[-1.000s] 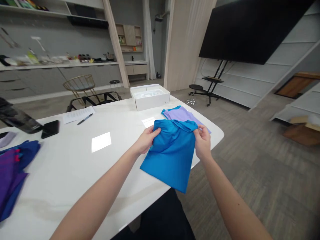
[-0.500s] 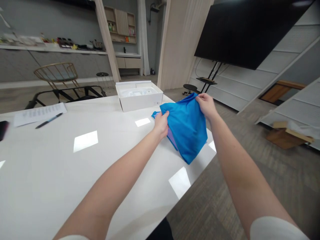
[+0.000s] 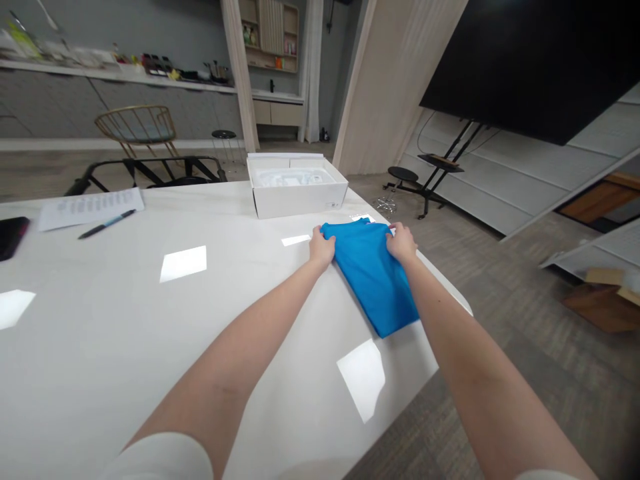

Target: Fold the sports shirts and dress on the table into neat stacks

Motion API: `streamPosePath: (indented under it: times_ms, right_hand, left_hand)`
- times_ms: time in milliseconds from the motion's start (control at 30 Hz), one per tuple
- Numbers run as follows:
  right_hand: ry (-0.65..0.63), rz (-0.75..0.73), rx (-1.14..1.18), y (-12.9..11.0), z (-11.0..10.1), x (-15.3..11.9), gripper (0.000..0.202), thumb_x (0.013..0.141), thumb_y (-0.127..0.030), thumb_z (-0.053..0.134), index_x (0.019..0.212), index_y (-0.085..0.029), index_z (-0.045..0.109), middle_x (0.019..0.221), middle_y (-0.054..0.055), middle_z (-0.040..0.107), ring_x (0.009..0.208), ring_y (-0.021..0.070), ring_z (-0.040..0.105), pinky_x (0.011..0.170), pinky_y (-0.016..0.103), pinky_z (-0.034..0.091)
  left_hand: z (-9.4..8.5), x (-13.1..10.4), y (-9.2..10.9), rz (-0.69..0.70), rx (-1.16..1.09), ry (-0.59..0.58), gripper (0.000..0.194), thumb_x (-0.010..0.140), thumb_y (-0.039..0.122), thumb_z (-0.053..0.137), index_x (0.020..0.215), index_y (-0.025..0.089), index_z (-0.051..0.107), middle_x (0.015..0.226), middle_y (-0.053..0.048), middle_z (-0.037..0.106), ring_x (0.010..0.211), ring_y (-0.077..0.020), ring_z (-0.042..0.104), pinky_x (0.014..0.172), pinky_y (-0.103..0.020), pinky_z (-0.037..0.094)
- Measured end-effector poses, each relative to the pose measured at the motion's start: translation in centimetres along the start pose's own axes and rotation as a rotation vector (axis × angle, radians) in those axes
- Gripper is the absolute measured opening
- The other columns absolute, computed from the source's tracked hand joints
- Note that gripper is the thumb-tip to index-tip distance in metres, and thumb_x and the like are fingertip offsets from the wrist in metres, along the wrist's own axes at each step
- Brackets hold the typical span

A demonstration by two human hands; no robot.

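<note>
A blue piece of fabric (image 3: 374,277), folded and looking like a garment, lies nearly flat near the right edge of the white table (image 3: 240,413). At its far left corner, my left hand (image 3: 321,249) grips the cloth between thumb and fingers. My right hand (image 3: 401,243) pinches the far right corner. The near end of the fabric rests on the tabletop, its right side partly hidden by my right forearm. Whether it is a shirt or another garment, I cannot tell.
Just beyond the fabric stands an open white box (image 3: 300,200) with clear plastic inside. To the left lie a printed sheet (image 3: 90,208), a pen (image 3: 107,225) and a dark phone-like object (image 3: 13,238). A black stool (image 3: 403,175) is past the table's far right corner.
The blue fabric, held up and hanging before, is now lowered and spread on the table. Both hands have come down with it, still gripping. The view has turned slightly.
</note>
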State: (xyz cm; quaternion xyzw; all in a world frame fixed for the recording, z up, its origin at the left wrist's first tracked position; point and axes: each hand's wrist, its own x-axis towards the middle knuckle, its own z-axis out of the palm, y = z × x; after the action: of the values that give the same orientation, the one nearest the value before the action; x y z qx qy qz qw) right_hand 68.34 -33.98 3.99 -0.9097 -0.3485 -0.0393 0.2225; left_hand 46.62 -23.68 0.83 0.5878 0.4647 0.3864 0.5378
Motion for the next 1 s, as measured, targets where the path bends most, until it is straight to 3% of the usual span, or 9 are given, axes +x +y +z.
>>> streamPosePath:
  times_ms: [100,233,367,467,567,733,867,1000]
  right_hand:
    - [0.044,-0.089,-0.101,-1.7,0.5,-2.5,0.038,0.093,-0.029,0.049,0.130,-0.021,0.054,0.138,0.020,0.050,0.123,0.0373,0.048,0.098,0.058,0.040]
    - [0.051,-0.303,-0.062,-5.2,0.9,-6.8,0.037,0.095,-0.030,0.046,0.130,-0.020,0.054,0.139,0.018,0.050,0.125,0.0360,0.046,0.100,0.054,0.040]
    - [-0.018,-0.519,0.060,-9.5,1.1,-11.4,0.033,0.095,-0.030,0.049,0.125,-0.021,0.059,0.140,0.016,0.052,0.125,0.0335,0.049,0.099,0.047,0.043]
    - [-0.125,-0.632,0.224,-13.3,1.9,-15.2,0.028,0.095,-0.030,0.049,0.118,-0.021,0.062,0.129,0.012,0.060,0.105,0.0264,0.061,0.093,0.038,0.047]
    - [-0.281,-0.663,0.383,-18.1,3.3,-19.7,0.022,0.094,-0.030,0.051,0.109,-0.022,0.064,0.108,0.006,0.068,0.078,0.0187,0.062,0.082,0.032,0.048]
    - [-0.514,-0.770,0.574,-27.1,5.4,-28.2,0.018,0.092,-0.028,0.053,0.105,-0.024,0.065,0.087,-0.001,0.070,0.065,0.0142,0.059,0.068,0.026,0.044]
    - [-0.622,-0.854,0.647,-33.5,7.0,-33.9,0.020,0.092,-0.030,0.055,0.108,-0.024,0.065,0.087,-0.002,0.070,0.063,0.0129,0.059,0.066,0.025,0.042]
    - [-0.708,-0.921,0.662,-38.4,8.4,-38.2,0.019,0.093,-0.031,0.055,0.108,-0.024,0.065,0.087,-0.002,0.070,0.065,0.0129,0.059,0.069,0.026,0.043]
  left_hand:
    - [-2.0,-1.5,-0.9,0.165,0.127,-0.024,0.060,0.085,0.015,0.059,0.144,0.015,0.046,0.145,-0.018,0.052,0.135,-0.0278,0.050,0.114,-0.040,0.037]
    - [-5.9,-4.0,-2.1,0.322,0.238,-0.083,0.053,0.084,0.010,0.053,0.137,0.014,0.053,0.141,-0.016,0.052,0.136,-0.0263,0.047,0.118,-0.038,0.034]
    - [-10.9,-6.1,-2.8,0.325,0.274,-0.069,0.044,0.084,0.009,0.051,0.125,0.019,0.060,0.134,-0.012,0.056,0.127,-0.0246,0.055,0.111,-0.039,0.042]
    - [-15.6,-8.0,-3.0,0.364,0.324,-0.032,0.037,0.083,0.008,0.051,0.116,0.021,0.063,0.125,-0.009,0.060,0.120,-0.0232,0.058,0.107,-0.038,0.046]
    - [-20.8,-10.3,-3.1,0.441,0.373,-0.004,0.033,0.082,0.007,0.050,0.108,0.022,0.065,0.116,-0.007,0.063,0.115,-0.0220,0.060,0.106,-0.037,0.046]
    - [-30.4,-14.1,-3.9,0.445,0.409,0.111,0.027,0.081,0.006,0.050,0.098,0.023,0.064,0.107,-0.005,0.063,0.108,-0.0204,0.062,0.101,-0.036,0.048]
    - [-39.1,-16.2,-5.2,0.387,0.443,0.298,0.025,0.081,0.006,0.051,0.095,0.023,0.062,0.105,-0.004,0.063,0.105,-0.0199,0.062,0.099,-0.036,0.048]
    - [-49.2,-17.5,-6.0,0.332,0.541,0.536,0.025,0.080,0.007,0.052,0.098,0.022,0.062,0.108,-0.006,0.061,0.107,-0.0217,0.061,0.100,-0.037,0.048]
